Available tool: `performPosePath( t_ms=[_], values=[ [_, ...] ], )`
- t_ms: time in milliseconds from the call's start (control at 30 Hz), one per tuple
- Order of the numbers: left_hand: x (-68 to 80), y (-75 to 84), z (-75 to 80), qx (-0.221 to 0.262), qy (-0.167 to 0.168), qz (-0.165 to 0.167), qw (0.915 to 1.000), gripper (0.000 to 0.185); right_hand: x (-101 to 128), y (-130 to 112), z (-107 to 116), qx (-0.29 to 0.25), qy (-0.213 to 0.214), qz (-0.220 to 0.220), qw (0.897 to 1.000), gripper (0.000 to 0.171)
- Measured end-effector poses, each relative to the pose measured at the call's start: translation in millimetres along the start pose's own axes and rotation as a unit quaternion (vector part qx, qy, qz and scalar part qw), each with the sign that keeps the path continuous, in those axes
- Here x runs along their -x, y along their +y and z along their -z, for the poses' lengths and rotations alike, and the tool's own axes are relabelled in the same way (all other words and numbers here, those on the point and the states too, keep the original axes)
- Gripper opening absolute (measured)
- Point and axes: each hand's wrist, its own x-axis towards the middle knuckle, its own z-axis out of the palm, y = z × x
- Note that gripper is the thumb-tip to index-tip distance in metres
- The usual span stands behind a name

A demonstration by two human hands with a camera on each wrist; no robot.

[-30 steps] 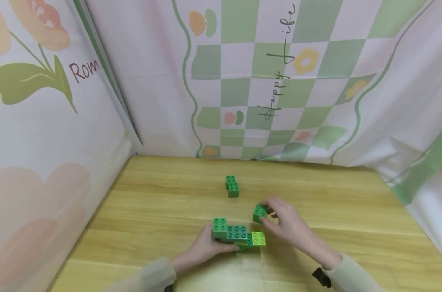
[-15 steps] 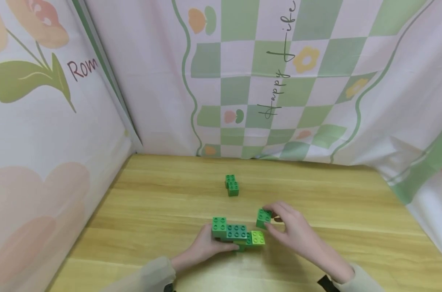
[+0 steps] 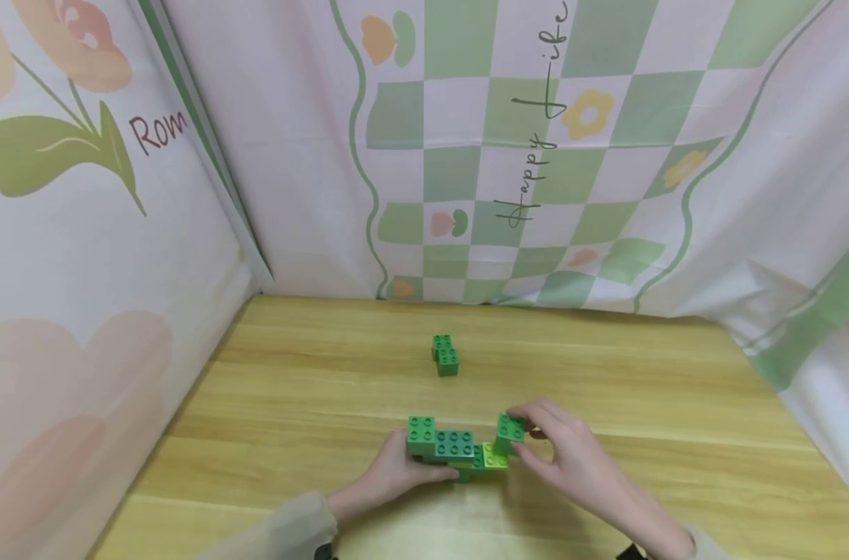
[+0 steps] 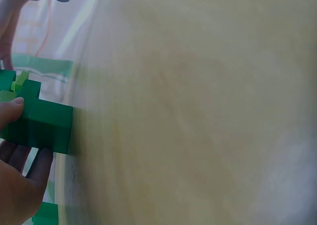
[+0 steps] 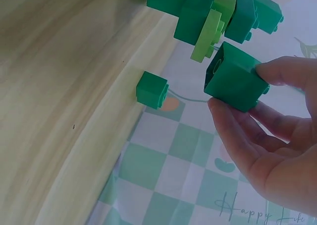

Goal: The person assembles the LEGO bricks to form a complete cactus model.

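My left hand (image 3: 389, 473) grips the left part of a built-up assembly of toy building bricks (image 3: 454, 445), its thumb along the near side. The assembly has a raised green brick at its left end, a blue-green brick in the middle and a flat lime-green piece (image 3: 492, 457) at its right end. Between thumb and fingers, my right hand (image 3: 571, 451) pinches a green brick (image 5: 237, 77) above and beside the lime piece. In the right wrist view a narrow gap shows between that brick's hollow underside and the lime piece (image 5: 207, 35).
Two green bricks (image 3: 446, 356) sit touching, offset from each other, farther back on the wooden table (image 3: 312, 365). Printed curtains (image 3: 312, 194) hang behind the table's back edge and along its left side.
The right hand has carried its green brick toward me and slightly right, from behind the assembly to over the lime piece. The left hand and assembly have hardly moved.
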Motion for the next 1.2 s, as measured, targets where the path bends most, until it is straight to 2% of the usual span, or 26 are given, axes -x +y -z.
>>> performPosePath(
  t_ms=[200,800,1200],
  values=[
    [0.1,0.2,0.0,-0.004,-0.001,0.004,1.0000,0.050,3,0,-1,-0.001,0.006,0.011,1.000,0.043],
    [-0.4,3.8,1.4,0.001,-0.006,0.002,1.0000,0.048,9,0,0,-0.021,-0.018,0.004,1.000,0.043],
    [-1.8,1.0,1.4,-0.001,-0.004,0.000,1.0000,0.048,11,7,1,-0.032,-0.035,0.055,0.997,0.047]
  ],
)
